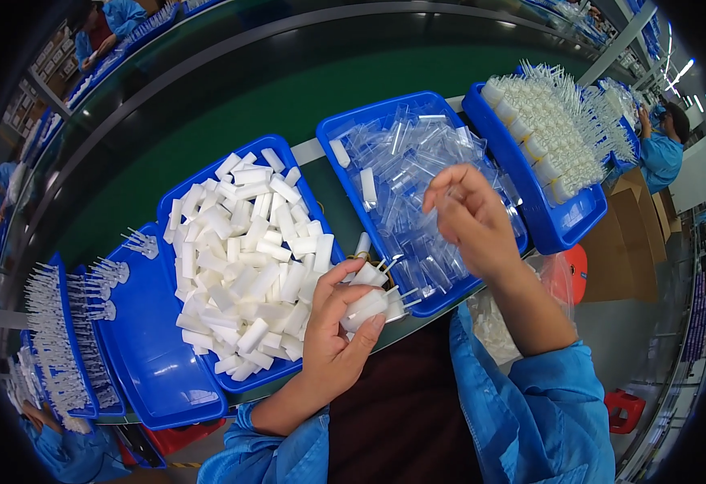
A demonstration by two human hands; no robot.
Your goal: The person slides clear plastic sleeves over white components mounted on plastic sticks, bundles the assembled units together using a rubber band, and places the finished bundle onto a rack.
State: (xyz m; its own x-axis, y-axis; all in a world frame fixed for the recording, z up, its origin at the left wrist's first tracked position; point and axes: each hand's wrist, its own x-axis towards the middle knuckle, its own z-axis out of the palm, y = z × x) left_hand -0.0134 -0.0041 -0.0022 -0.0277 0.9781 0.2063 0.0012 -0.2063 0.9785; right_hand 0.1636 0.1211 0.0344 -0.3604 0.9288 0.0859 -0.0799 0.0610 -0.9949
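Note:
My left hand (pixel 333 339) is curled around several white pieces with thin prongs (pixel 365 306), whose prongs point to the right. It is over the near right edge of a blue tray (pixel 300 161) heaped with short white blocks (pixel 244 270). Above a second blue tray (pixel 345 121) full of clear plastic sleeves (pixel 417 173), my right hand (pixel 474 222) is raised with its fingers bent together. Something see-through seems to be at those fingertips, but blur hides what it is. Two white blocks (pixel 368 185) lie among the sleeves.
At the right stands a blue tray (pixel 571 230) of bagged, pronged white pieces (pixel 543 137). A blue tray (pixel 155 355) at the left has a few pronged pieces (pixel 104 278). Behind runs a green conveyor belt (pixel 288 89). Cartons (pixel 631 234) and a red stool (pixel 625 410) stand at the right. Co-workers sit nearby.

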